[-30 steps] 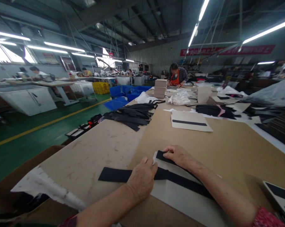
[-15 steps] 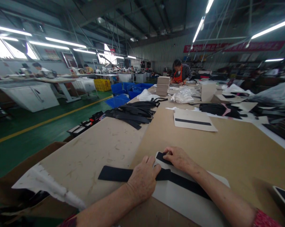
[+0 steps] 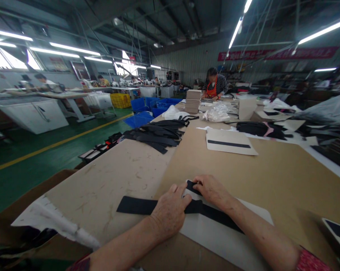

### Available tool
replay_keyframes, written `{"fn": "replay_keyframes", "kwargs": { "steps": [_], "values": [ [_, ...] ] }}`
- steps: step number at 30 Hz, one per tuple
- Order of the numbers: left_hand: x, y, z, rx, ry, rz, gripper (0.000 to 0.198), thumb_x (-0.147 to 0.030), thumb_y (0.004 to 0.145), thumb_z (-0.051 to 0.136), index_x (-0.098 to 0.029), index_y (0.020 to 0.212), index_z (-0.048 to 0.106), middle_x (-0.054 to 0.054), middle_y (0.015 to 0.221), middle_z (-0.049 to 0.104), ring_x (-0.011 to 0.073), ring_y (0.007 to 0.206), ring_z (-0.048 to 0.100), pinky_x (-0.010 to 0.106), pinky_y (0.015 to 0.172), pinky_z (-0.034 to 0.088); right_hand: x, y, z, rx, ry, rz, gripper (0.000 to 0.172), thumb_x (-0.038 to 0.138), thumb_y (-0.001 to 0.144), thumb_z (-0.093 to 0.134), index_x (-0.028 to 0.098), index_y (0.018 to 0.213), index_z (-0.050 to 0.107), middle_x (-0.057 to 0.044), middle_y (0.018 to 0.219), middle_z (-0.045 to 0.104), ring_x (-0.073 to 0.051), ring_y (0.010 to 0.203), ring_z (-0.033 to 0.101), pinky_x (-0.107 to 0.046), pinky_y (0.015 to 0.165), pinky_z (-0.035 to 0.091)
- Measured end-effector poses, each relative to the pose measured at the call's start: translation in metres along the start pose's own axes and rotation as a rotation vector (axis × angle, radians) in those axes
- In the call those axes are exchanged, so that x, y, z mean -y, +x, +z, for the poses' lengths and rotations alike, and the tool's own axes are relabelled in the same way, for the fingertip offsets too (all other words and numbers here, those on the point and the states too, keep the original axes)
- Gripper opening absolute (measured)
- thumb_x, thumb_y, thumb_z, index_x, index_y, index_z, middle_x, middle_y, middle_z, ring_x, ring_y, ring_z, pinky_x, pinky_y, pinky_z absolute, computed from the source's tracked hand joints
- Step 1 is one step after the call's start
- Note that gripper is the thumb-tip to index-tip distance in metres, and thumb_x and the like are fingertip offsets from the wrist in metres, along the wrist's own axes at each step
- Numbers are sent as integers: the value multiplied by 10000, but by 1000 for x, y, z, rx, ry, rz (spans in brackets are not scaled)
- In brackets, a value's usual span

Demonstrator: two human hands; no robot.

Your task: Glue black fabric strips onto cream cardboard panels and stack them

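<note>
A pale board (image 3: 223,235) lies on the brown table top, with a long black strip (image 3: 219,217) along it. Another black strip (image 3: 136,206) sticks out to the left under my left hand (image 3: 170,210). That hand presses down on strip and board, thumb apart from the fingers, fingertips at the board's left edge. My right hand (image 3: 211,190) has its thumb and fingers closed at the end of a black strip (image 3: 193,187) near the board's upper left corner. My right forearm hides part of the board.
Farther up the table (image 3: 147,165) are a board with a black strip (image 3: 229,144), a heap of black strips (image 3: 158,131), stacked boards (image 3: 193,101) and plastic bags (image 3: 217,112). A co-worker (image 3: 215,84) leans over the far end. Another board (image 3: 339,233) sits at the right edge.
The view has shifted slightly. My right hand has moved a little left along the board's upper edge; my left hand stays nearly in place on the strip.
</note>
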State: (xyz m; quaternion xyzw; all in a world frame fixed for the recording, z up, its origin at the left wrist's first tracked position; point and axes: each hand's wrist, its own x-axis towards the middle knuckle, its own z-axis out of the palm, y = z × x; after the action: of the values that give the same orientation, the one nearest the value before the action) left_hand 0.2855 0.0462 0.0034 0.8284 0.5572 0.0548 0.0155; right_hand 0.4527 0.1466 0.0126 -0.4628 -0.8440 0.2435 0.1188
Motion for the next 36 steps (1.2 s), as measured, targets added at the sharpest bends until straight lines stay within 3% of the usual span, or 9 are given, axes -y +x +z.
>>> {"fn": "replay_keyframes", "kwargs": {
  "steps": [6,17,21,26,31,34,36],
  "values": [
    [-1,0,0,-3,-4,6,364,-110,775,501,-194,1127,548,87,1444,419,275,1143,449,418,974,475,0,-3,1,-28,-44,-56,191,211,865,569,233,864,759,-35,890,758,-184,846,660,-265,748,414],
    [0,0,-1,35,28,1,374,-145,781,516,-191,1151,538,89,1496,377,276,1155,436,418,981,465,-3,-2,0,-10,-33,-131,244,198,869,533,228,918,770,-38,916,761,-179,845,661,-257,768,432],
    [0,3,-1,60,48,14,364,-142,779,495,-204,1136,533,61,1533,334,265,1118,456,404,916,505,-2,0,0,32,-87,-128,251,196,868,529,235,926,770,-37,930,760,-176,874,663,-248,782,433],
    [3,7,0,52,57,52,361,-133,749,502,-193,1103,537,86,1485,398,277,1127,461,413,925,508,0,1,-5,33,-77,-76,249,234,874,550,229,1019,753,-48,955,753,-182,867,659,-257,763,435],
    [4,7,0,61,36,53,379,-108,754,495,-203,1118,535,79,1504,382,277,1186,438,419,975,483,-44,-30,-46,118,26,121,577,265,739,687,161,1300,599,-24,813,711,-171,701,615,-270,630,423],
    [4,7,1,50,18,40,386,-97,746,497,-204,1114,543,69,1516,375,282,1203,426,425,998,469,-84,-68,-69,166,72,177,455,230,741,624,148,1189,640,-15,793,691,-162,687,598,-274,630,421],
    [5,7,2,50,12,31,397,-87,733,492,-205,1108,550,61,1522,372,283,1204,426,429,995,470,-104,-93,-73,108,77,229,374,234,762,569,146,1116,652,-27,806,689,-170,710,600,-286,660,428]
  ]
}}
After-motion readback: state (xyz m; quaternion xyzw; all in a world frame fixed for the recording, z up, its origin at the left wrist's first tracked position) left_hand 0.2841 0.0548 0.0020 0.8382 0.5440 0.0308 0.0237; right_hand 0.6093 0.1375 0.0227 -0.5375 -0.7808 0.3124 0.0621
